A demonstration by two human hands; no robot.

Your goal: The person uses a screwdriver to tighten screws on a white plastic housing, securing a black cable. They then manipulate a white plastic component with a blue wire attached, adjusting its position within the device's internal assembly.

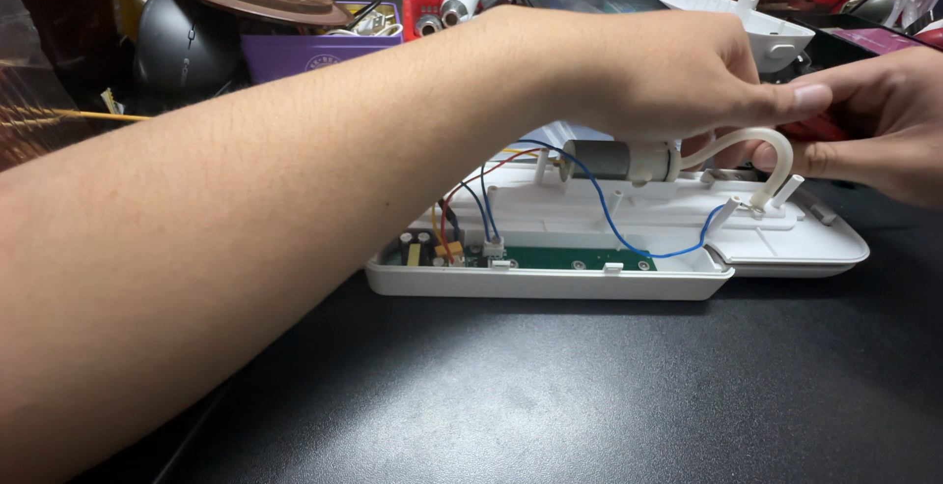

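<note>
The left forearm stretches across from the lower left, bare, wrist straight, passing above the opened white casing (609, 273). The left hand (668, 71) arches over the casing's far right part, knuckles up, thumb extended rightward. The right hand (874, 120) comes in from the right of the casing, fingers (786, 158) curled, meeting the left thumb.

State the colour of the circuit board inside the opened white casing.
Green circuit board, best seen in the head view.

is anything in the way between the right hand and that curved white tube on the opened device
Nothing visible is. The right hand sits beside the curved white tube, its fingertips at the bend, holding something red. The left hand reaches across from above, its thumb over the tube's top, but not between them.
</note>
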